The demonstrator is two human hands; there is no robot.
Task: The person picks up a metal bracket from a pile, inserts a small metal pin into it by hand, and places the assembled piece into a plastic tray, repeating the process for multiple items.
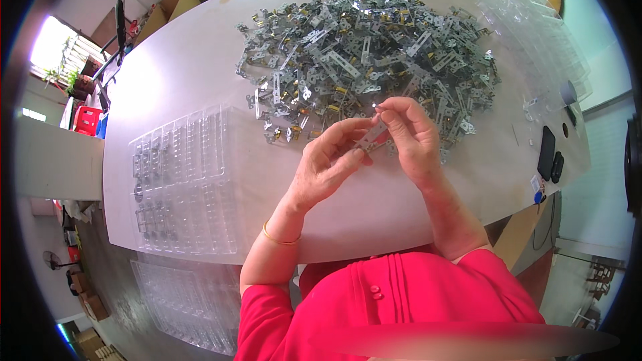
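Between my two hands, above the table's middle, is a small flat metal bracket [372, 135] with holes, tilted up to the right. My left hand [329, 164] pinches its lower end between thumb and fingers. At its upper end, the thumb and fingertips of my right hand [413, 139] close on it; a small shiny bit shows at the fingertips, too small to name. Just beyond my hands spreads a large heap of similar metal brackets [374, 47], some with brass-coloured parts.
Clear plastic blister trays [194, 187] lie at the left, several pockets filled with metal parts. More trays stand stacked below the table edge [184, 301] and at the far right [535, 40]. A black phone-like object [546, 152] lies near the right edge of the white table [401, 227].
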